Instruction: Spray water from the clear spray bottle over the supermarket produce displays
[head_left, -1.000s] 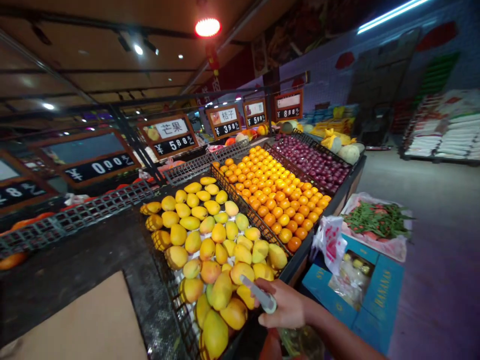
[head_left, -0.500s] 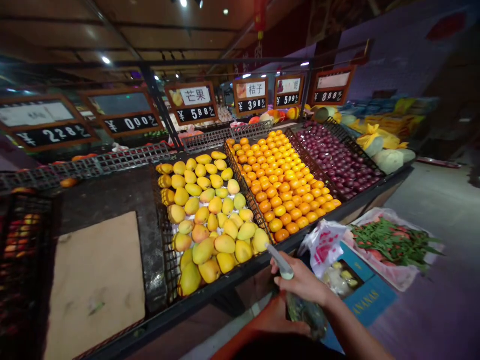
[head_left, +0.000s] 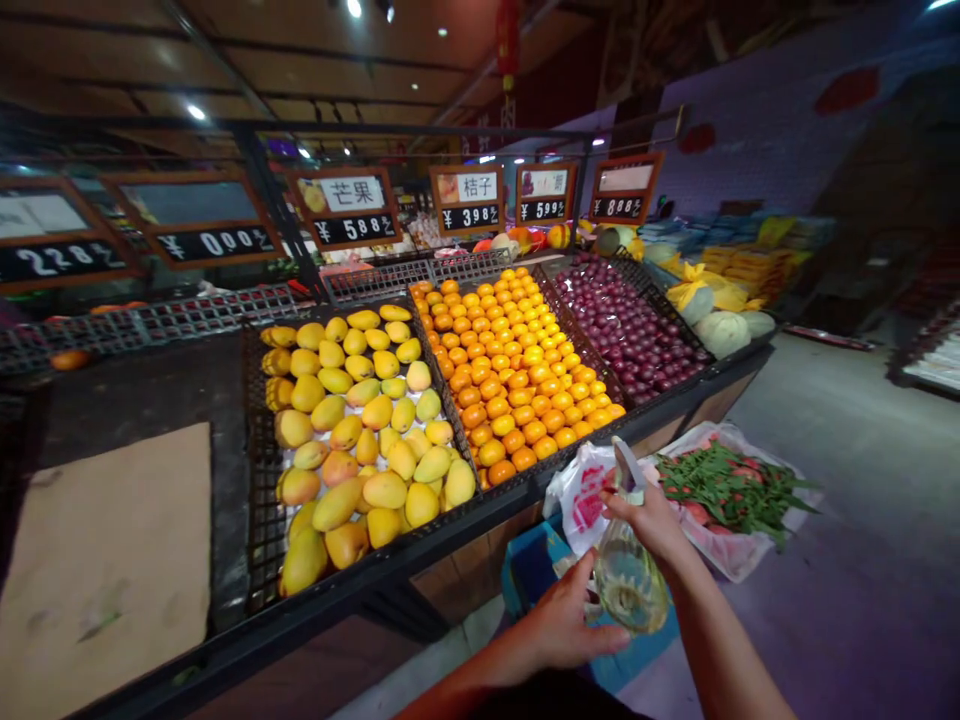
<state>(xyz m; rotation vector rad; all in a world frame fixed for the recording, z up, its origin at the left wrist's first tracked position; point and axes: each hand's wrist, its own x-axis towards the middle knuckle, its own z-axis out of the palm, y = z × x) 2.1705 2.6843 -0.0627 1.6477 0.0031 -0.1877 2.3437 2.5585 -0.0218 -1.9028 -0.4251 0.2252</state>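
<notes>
Head view: low at centre right of the frame, the right hand closes round the neck of a plastic spray bottle, keeping it upright over its liquid, while the left hand stays open just beside it, below the mangoes.

The spray bottle at lower centre is clear, with pale yellow liquid inside. Left of centre the mangoes are yellow, the tangerines beside them orange, and the passion fruit right of those deep purple. At lower right, a white plastic bag carries red print, the box is blue, and the leaves are green.
</notes>
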